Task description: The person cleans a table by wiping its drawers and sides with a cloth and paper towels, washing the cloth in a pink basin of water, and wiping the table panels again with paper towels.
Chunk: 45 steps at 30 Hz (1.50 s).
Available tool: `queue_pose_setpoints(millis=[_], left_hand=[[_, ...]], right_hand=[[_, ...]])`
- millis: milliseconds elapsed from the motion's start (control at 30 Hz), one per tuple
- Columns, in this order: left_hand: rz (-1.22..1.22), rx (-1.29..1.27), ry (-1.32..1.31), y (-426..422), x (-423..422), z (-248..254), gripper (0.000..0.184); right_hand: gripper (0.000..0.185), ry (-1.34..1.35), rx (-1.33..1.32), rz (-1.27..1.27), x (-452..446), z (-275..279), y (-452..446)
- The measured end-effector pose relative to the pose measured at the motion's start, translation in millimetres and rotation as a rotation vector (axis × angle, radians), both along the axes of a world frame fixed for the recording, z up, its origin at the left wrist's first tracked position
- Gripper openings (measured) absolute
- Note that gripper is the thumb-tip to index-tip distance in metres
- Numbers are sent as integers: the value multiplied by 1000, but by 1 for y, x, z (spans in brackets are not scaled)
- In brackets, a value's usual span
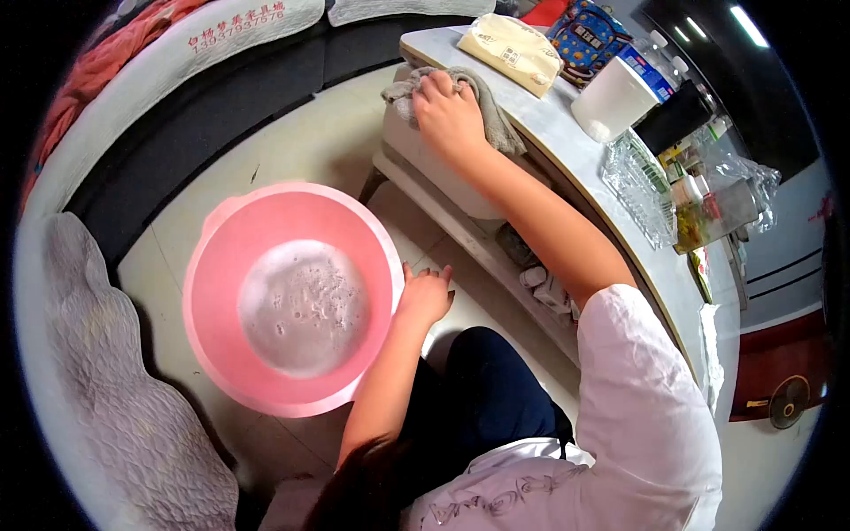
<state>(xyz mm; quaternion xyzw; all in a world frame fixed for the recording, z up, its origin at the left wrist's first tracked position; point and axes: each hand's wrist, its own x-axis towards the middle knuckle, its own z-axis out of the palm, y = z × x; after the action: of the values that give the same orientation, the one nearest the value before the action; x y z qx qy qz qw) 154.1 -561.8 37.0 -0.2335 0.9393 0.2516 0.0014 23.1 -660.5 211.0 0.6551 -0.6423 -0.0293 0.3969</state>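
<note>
My right hand (449, 113) is closed on a grey-brown cloth (498, 113), pressed against the corner and front side of the table (553, 124). Parts of the cloth hang out on both sides of the fingers. My left hand (427, 295) is beside the right rim of a pink basin (206, 292), its fingers apart and nothing in them. Soapy, bubbly water (304, 305) lies in the bottom of the basin, which stands on the tiled floor.
On the tabletop are a tissue pack (511, 51), a white container (614, 99), a clear plastic tray (639, 188) and a jar (715, 215). Below is a shelf (460, 232) with small items. A dark sofa (208, 115) curves along the left.
</note>
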Motion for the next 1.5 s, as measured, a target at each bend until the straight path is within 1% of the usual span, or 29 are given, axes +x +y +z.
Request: queue_pose_setpoints(millis=[67, 133, 233, 333, 400, 467, 567, 600, 667, 733, 800, 867, 933, 1000, 1100, 1133, 1267, 1367, 1500], left_hand=[[1, 11, 13, 1, 3, -1, 50], [14, 35, 44, -1, 1, 1, 49], [36, 60, 77, -2, 0, 1, 48], [46, 101, 61, -2, 1, 4, 47], [38, 79, 96, 1, 1, -1, 45], [38, 53, 125, 0, 4, -4, 43], [52, 56, 173, 0, 6, 0, 41], [56, 76, 187, 0, 8, 3, 41], [66, 104, 228, -2, 7, 6, 41], [81, 113, 259, -3, 8, 7, 41], [97, 113, 289, -4, 9, 7, 42], [98, 122, 263, -4, 8, 6, 41], [94, 133, 252, -4, 5, 8, 41], [82, 148, 231, -4, 8, 11, 40], [69, 88, 230, -1, 7, 1, 40], [87, 20, 334, 1, 8, -2, 40], [81, 38, 252, 0, 8, 5, 39], [87, 62, 287, -1, 6, 0, 39], [95, 137, 274, -2, 8, 8, 41]], right_hand=[[23, -54, 51, 34, -3, 2, 13], [23, -34, -71, 73, -8, -4, 53], [22, -101, -15, 26, -10, -3, 93], [22, -95, -15, -27, -3, 4, 62], [19, -45, -23, 28, -4, 0, 17], [15, -24, 67, -22, 3, 5, -33], [14, -54, 36, 1, 11, 9, -51], [16, -28, 27, 15, 6, 5, -44], [19, -123, -58, 19, 1, -5, -10], [23, -144, -43, -68, 7, -1, 37], [24, -187, -38, -28, 5, 2, 64], [24, -192, -34, -27, 5, 0, 68], [22, -153, -43, -56, 2, 0, 44], [17, -127, -23, -2, 3, 2, 8], [16, -108, 36, 21, 8, 10, -58], [15, -96, 48, 22, 10, 11, -77], [13, -18, 54, -35, 15, 7, -107], [17, -31, 66, 0, 8, 3, -79], [29, -200, -79, -32, 4, -13, 11]])
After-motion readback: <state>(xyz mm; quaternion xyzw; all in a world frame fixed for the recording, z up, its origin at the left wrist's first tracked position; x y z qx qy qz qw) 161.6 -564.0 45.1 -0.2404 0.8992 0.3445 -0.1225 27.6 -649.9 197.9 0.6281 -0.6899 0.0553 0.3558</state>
